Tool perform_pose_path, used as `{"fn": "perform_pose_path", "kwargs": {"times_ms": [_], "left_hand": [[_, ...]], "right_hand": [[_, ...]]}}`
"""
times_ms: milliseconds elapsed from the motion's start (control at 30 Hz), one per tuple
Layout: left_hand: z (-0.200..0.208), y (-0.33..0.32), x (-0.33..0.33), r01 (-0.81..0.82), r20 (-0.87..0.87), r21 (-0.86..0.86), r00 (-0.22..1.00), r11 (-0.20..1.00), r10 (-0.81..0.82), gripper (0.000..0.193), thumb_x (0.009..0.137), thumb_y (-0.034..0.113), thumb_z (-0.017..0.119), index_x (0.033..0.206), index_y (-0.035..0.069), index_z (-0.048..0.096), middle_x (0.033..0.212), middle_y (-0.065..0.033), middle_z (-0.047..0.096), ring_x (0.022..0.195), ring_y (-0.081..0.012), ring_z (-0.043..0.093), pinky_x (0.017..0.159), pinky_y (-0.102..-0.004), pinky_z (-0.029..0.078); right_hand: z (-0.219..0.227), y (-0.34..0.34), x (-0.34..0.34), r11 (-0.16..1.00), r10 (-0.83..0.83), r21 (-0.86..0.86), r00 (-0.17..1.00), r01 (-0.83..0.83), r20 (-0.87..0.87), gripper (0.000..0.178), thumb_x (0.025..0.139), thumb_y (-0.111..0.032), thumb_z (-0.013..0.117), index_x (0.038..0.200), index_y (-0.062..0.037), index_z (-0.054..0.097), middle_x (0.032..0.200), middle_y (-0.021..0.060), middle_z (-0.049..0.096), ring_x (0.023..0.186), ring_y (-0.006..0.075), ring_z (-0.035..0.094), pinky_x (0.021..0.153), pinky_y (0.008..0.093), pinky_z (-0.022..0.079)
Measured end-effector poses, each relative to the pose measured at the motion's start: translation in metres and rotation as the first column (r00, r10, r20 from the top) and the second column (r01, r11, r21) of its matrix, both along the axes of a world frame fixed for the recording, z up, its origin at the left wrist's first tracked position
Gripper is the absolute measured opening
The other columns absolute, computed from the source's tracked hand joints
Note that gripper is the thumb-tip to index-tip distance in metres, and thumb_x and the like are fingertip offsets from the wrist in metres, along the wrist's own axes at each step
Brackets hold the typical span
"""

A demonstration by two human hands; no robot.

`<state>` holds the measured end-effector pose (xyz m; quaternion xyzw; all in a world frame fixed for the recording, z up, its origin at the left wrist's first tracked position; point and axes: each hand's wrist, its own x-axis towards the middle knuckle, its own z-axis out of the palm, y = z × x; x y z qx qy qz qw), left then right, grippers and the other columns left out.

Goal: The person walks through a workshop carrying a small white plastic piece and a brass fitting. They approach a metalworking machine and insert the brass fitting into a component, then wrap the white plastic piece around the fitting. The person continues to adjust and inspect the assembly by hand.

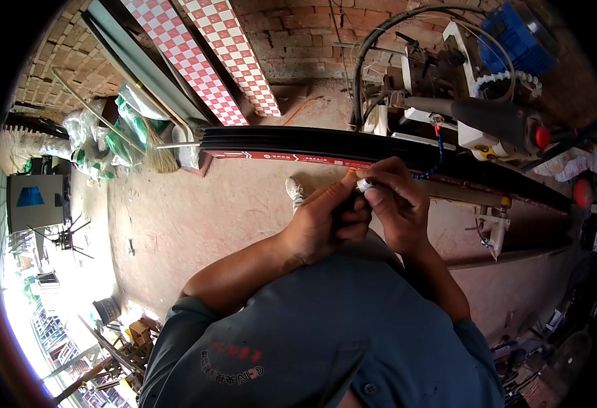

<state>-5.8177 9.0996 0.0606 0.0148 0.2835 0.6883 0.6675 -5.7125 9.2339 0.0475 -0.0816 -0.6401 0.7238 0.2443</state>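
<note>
— Long black rails [380,151], stacked, lying across the view from left to right on the machine bench [489,197], just beyond both hands. Long axis crosswise, dipping toward the right.

— And nearer in?

— Left hand [325,221] and right hand [397,204] brought together in front of the chest, touching each other, just on the near side of the rails. Right one slightly closer to the rails, left one a little lower and nearer the body.

— Holding what?

— A marker [353,197], dark body gripped inside the curled left fingers, pointing up and to the right toward the rails. White cap [364,184] at its tip, pinched between the right thumb and forefinger.

— Cap on or off?

— Cannot tell; seam hidden by the fingers. Both grips pressed tight, no spread fingers.

— Anything else close by?

— Blue coiled hose [437,153] hanging over the rails just past the right hand, cutting machine [495,115] behind it. Dirt floor [196,217] below, shoe [295,192] showing under the left wrist.
</note>
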Motion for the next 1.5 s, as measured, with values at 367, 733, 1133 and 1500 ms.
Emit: {"fn": "perform_pose_path", "kwargs": {"times_ms": [367, 733, 1133, 1500], "left_hand": [[-0.011, 0.015, 0.003, -0.274, -0.963, 0.234, 0.068, 0.933, 0.261, 0.031, 0.094, 0.000, 0.065, 0.123, -0.004, 0.057, 0.097, -0.0121, 0.070, 0.088, -0.0183, 0.070, 0.080, -0.0307, 0.055], [-0.023, 0.018, -0.008, -0.290, -0.840, 0.445, -0.463, 0.847, 0.282, 0.024, 0.078, -0.007, 0.076, 0.101, -0.002, 0.070, 0.097, -0.0145, 0.072, 0.082, -0.0246, 0.073, 0.070, -0.0297, 0.059], [-0.006, 0.011, -0.001, -0.378, -0.766, 0.087, 0.566, 0.921, 0.305, 0.019, 0.093, -0.002, 0.068, 0.111, -0.004, 0.064, 0.104, -0.0109, 0.070, 0.091, -0.0153, 0.068, 0.078, -0.0290, 0.055], [-0.018, 0.011, -0.009, -0.278, -0.448, 0.167, 0.833, 0.946, 0.324, 0.014, 0.098, 0.004, 0.063, 0.111, -0.002, 0.063, 0.101, -0.0086, 0.069, 0.088, -0.0132, 0.065, 0.080, -0.0293, 0.053]], "right_hand": [[-0.011, 0.003, 0.004, 0.953, -0.108, -0.265, 0.983, 0.145, 0.151, 0.014, 0.100, -0.011, 0.063, 0.109, -0.0014, 0.067, 0.094, -0.0013, 0.060, 0.086, 0.0046, 0.053, 0.075, 0.0199, 0.041], [-0.001, -0.003, 0.003, 0.960, -0.135, -0.188, 0.934, 0.205, 0.331, 0.016, 0.101, -0.018, 0.063, 0.107, -0.0036, 0.064, 0.087, -0.0038, 0.056, 0.077, 0.0033, 0.046, 0.068, 0.0207, 0.038], [0.013, 0.006, 0.003, 0.995, -0.077, -0.038, 0.971, 0.087, 0.224, 0.010, 0.100, -0.012, 0.062, 0.100, -0.0027, 0.059, 0.086, -0.0006, 0.056, 0.076, 0.0042, 0.049, 0.067, 0.0226, 0.042], [0.004, 0.000, 0.000, 0.994, -0.084, -0.068, 0.996, 0.086, 0.031, 0.009, 0.099, -0.008, 0.061, 0.104, -0.0020, 0.055, 0.102, 0.0053, 0.057, 0.086, 0.0088, 0.055, 0.075, 0.0251, 0.046]]}}
